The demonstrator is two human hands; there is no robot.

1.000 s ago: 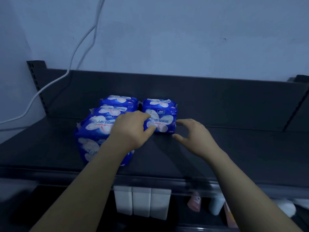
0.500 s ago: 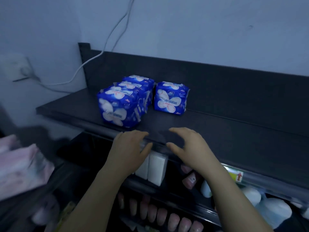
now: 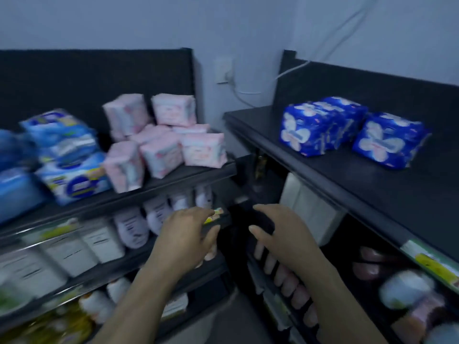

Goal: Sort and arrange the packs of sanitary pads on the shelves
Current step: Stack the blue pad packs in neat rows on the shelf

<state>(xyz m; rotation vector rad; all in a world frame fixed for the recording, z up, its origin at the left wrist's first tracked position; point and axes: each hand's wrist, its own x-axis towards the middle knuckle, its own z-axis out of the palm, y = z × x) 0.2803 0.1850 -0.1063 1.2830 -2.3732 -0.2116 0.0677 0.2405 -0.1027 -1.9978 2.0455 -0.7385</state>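
The fingers (image 3: pixel 202 214) of the left hand (image 3: pixel 183 240) are loosely bent and spread, gripping nothing, and the right hand (image 3: pixel 285 234) mirrors it, slack and empty with the thumb apart. Both hover before the dark corner where two black shelf units meet, lower than the packs. Just past the left fingertips a small yellow-green price label (image 3: pixel 216 214) sits on a shelf edge, its print too smeared to read. Up on the right shelf (image 3: pixel 347 180), a flat matt black board, stand the blue packs (image 3: pixel 323 125). They are glossy, crinkled plastic pillows printed with white and pink petal shapes, some pressed together in a row and one just beside them to the right; their lettering cannot be made out. On the left shelf (image 3: pixel 178 178) the pink packs (image 3: pixel 171 137) are soft and squarish, some upright, some tumbled in a heap. Next to them lie pale blue packs (image 3: pixel 72 157) bearing a round dark-blue badge, heavily blurred and cut off at the picture's edge. Lower tiers hold white bottles (image 3: pixel 134 227) and rounded pink bottles (image 3: pixel 285 276), all smeared. A white cable (image 3: pixel 323 45) runs down the pale wall toward a wall socket (image 3: pixel 224 70) between the units.
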